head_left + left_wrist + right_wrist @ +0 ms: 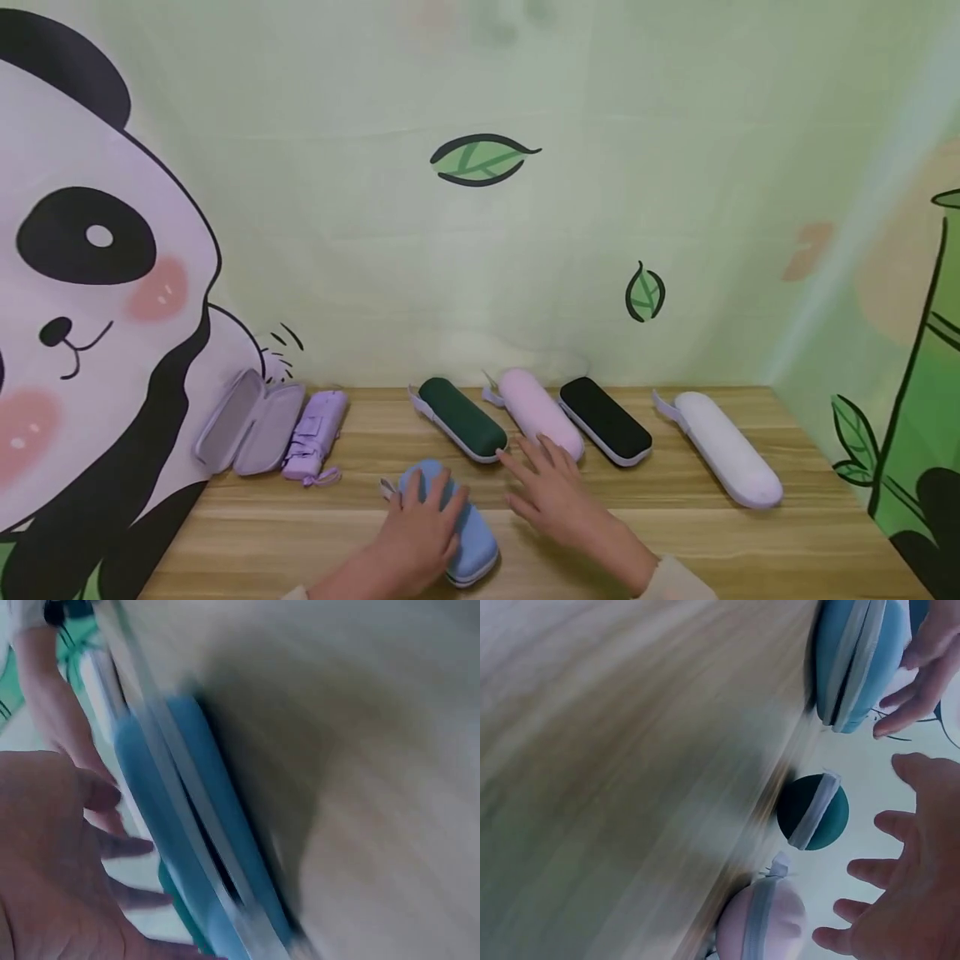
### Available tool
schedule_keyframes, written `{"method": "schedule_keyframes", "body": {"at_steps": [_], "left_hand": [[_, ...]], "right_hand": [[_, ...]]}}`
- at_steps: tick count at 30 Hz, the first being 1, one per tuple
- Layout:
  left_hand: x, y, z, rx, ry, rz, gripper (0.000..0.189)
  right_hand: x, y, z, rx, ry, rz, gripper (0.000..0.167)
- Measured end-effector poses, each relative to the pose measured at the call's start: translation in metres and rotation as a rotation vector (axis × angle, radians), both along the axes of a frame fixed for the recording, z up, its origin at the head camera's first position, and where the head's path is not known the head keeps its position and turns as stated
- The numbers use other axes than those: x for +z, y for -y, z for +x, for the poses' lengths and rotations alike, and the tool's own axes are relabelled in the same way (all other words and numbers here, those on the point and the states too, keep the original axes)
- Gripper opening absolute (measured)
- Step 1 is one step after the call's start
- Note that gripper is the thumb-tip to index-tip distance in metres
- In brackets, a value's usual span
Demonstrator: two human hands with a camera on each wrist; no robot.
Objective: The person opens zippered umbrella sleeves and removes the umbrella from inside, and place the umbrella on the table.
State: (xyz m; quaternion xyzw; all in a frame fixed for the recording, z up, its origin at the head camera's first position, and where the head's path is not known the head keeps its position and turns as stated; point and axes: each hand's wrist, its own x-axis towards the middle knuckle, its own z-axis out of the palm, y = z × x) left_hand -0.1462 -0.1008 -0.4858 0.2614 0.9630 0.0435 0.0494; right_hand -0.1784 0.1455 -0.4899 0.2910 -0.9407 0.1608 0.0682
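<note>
A blue zip case [474, 542] lies near the front of the table, a dark slit showing between its two pale zip bands in the left wrist view. Over its top my left hand [422, 529] spreads its fingers, which look straight rather than curled round it. To the right, my right hand [558, 500] is spread with nothing in it, fingertips overlapping the near end of a pink zip case [525, 400] in the head view. Just left of that lies a dark green zip case [461, 417]. In the right wrist view, the right hand's fingers [874, 871] are extended and apart.
An open lilac case [273, 425] stands at the left, beside a folded purple umbrella [318, 429] with a wrist loop. A black zip case [606, 421] and a white zip case [727, 450] lie to the right. Behind the wooden table [810, 533] hangs a panda-printed backdrop [360, 250].
</note>
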Motion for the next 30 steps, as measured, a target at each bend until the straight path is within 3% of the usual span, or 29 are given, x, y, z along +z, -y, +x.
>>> {"method": "schedule_keyframes", "body": {"at_steps": [2, 5, 12, 19, 23, 26, 30], "left_hand": [[-0.001, -0.011, 0.007, 0.034, 0.056, 0.031, 0.06], [-0.007, -0.021, 0.013, 0.034, 0.07, 0.042, 0.071], [-0.021, -0.013, 0.01, -0.104, 0.0, 0.053, 0.061], [-0.015, 0.002, 0.002, -0.197, 0.027, 0.105, 0.048], [-0.006, 0.011, 0.004, -0.181, 0.033, 0.108, 0.055], [0.005, 0.021, 0.009, -0.161, -0.038, 0.101, 0.06], [0.018, 0.037, 0.016, -0.172, -0.253, 0.07, 0.067]], "right_hand": [[-0.002, -0.001, 0.001, -0.015, 0.03, 0.011, 0.059], [-0.004, -0.002, 0.001, -0.021, 0.061, 0.007, 0.061], [-0.01, -0.006, 0.0, -0.027, 0.061, 0.008, 0.062], [-0.01, -0.008, 0.0, -0.031, 0.06, 0.018, 0.061], [-0.01, -0.007, 0.0, -0.028, 0.065, 0.017, 0.059], [-0.01, -0.007, 0.001, -0.027, 0.065, 0.005, 0.058], [-0.009, -0.006, 0.002, -0.027, 0.055, -0.008, 0.057]]}}
